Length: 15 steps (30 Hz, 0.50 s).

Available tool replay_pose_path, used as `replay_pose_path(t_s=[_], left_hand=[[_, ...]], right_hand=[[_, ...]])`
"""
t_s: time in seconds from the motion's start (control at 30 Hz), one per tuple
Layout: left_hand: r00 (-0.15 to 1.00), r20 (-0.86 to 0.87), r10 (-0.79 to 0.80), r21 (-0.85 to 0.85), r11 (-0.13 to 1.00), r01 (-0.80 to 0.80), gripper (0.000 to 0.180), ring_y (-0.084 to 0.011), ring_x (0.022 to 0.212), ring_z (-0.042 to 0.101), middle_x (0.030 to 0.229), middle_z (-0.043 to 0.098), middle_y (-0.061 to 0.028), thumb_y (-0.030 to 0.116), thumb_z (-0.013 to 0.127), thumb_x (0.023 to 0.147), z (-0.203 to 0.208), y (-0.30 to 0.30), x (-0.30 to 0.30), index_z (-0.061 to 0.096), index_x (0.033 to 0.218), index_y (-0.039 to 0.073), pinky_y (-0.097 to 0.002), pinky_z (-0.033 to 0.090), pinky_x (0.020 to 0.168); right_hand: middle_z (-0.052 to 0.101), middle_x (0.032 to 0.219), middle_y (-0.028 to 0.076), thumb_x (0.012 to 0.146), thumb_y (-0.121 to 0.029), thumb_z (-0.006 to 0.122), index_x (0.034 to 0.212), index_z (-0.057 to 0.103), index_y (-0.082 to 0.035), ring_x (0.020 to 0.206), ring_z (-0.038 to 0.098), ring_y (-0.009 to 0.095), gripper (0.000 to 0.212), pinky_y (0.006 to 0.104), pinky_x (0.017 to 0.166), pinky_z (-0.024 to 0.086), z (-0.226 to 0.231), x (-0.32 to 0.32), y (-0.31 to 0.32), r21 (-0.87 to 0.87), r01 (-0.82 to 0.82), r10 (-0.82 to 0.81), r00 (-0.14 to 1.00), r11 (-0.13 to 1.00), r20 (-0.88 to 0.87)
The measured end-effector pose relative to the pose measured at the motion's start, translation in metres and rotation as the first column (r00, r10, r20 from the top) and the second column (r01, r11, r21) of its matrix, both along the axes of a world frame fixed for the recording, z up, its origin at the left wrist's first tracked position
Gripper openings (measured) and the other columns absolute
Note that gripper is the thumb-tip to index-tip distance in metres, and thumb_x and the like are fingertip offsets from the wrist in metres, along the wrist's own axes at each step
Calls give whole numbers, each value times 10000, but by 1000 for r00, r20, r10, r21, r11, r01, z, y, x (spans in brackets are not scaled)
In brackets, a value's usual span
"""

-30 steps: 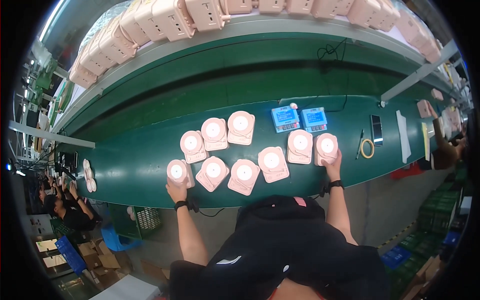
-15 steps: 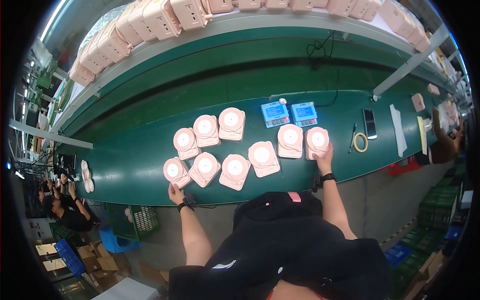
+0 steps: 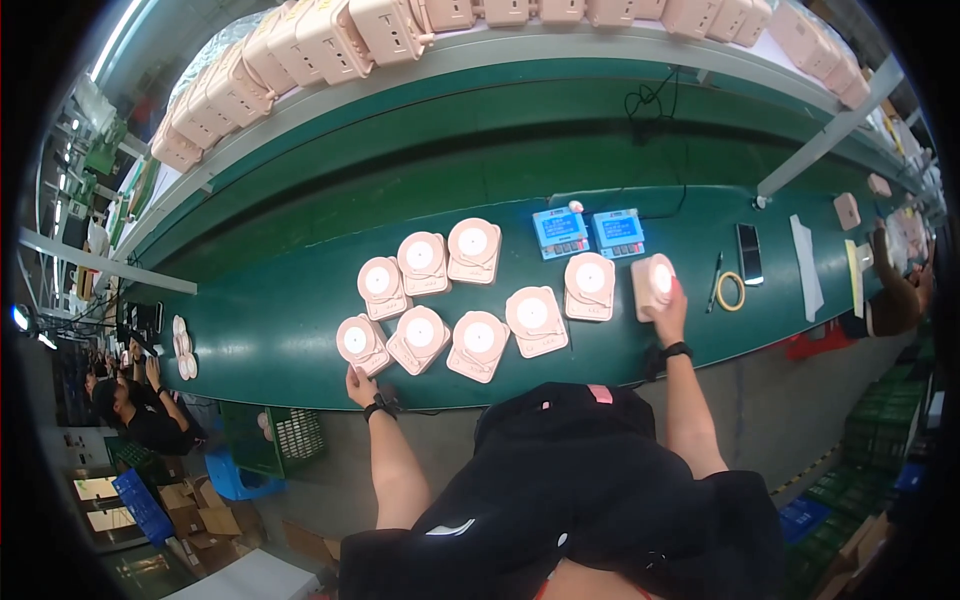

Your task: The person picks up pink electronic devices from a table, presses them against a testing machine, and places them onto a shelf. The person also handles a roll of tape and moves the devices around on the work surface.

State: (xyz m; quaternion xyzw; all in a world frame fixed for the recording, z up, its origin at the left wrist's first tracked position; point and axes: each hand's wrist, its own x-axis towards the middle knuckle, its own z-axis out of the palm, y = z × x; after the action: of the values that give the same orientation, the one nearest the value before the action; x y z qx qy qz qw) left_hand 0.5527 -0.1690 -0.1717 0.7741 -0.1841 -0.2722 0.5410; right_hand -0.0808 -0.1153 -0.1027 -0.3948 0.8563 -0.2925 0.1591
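Several pale pink record-player-shaped devices with white discs on top lie on the green workbench (image 3: 250, 300) in two loose rows. My right hand (image 3: 668, 322) is closed around the right-hand device (image 3: 645, 288), which is tipped so that its side wall shows. Just left of it, another pink device (image 3: 589, 286) lies flat. At the other end, my left hand (image 3: 362, 388) grips the near edge of the leftmost device (image 3: 360, 343), which stays on the bench with its disc facing up. Fingers under both held devices are partly hidden.
Two blue display units (image 3: 560, 232) stand behind the devices. Rightward lie a pen (image 3: 716, 280), a yellow ring (image 3: 730, 291), a phone (image 3: 749, 254) and a white strip (image 3: 806, 268). A shelf (image 3: 500, 42) of pink casings spans the back. Other people sit at both ends.
My right hand has moved the right-hand device slightly rightward and tipped it from flat onto a tilt. My left hand keeps its place at the leftmost device. The view has shifted slightly.
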Motion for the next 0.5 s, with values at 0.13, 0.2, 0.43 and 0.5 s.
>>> replay_pose_path(t_s=[0.13, 0.2, 0.43, 0.5], left_hand=[[1000, -19, -1, -10, 1000, 1, 295, -126, 847, 567, 1060, 611, -28, 171, 563, 890, 6, -2, -6, 570, 1170, 80, -257, 443, 587], [1000, -26, 14, -6, 1000, -14, 302, -124, 854, 567, 1060, 612, -28, 172, 566, 889, 6, 1, -6, 565, 1175, 75, -252, 442, 588], [1000, -27, 5, -24, 1000, -6, 296, -108, 846, 558, 1030, 614, -11, 191, 576, 889, 1, -3, -5, 568, 1165, 84, -246, 435, 597], [1000, -21, -10, -34, 999, 9, 277, -77, 800, 541, 983, 615, 27, 223, 589, 888, -2, 3, -1, 586, 1146, 122, -231, 414, 575]], right_hand=[[456, 1258, 109, 728, -158, 646, 1342, 351, -9, 1128, 466, 224, 697, 307, 967, 357, -32, -70, 22, -375, 125, 156, 757, 918, 635], [452, 1261, 91, 782, -169, 601, 1340, 349, 11, 1107, 478, 199, 638, 289, 956, 360, -34, -78, 26, -349, 174, 140, 688, 921, 712], [443, 1277, 169, 851, -306, 566, 1334, 362, 32, 1127, 446, 232, 624, 386, 1000, 295, -34, -63, 35, -442, 393, -64, 800, 806, 596], [468, 1196, 195, 837, -271, 595, 1308, 388, 26, 1119, 445, 269, 594, 391, 995, 294, 1, -29, 21, -386, 219, -359, 868, 896, -344]])
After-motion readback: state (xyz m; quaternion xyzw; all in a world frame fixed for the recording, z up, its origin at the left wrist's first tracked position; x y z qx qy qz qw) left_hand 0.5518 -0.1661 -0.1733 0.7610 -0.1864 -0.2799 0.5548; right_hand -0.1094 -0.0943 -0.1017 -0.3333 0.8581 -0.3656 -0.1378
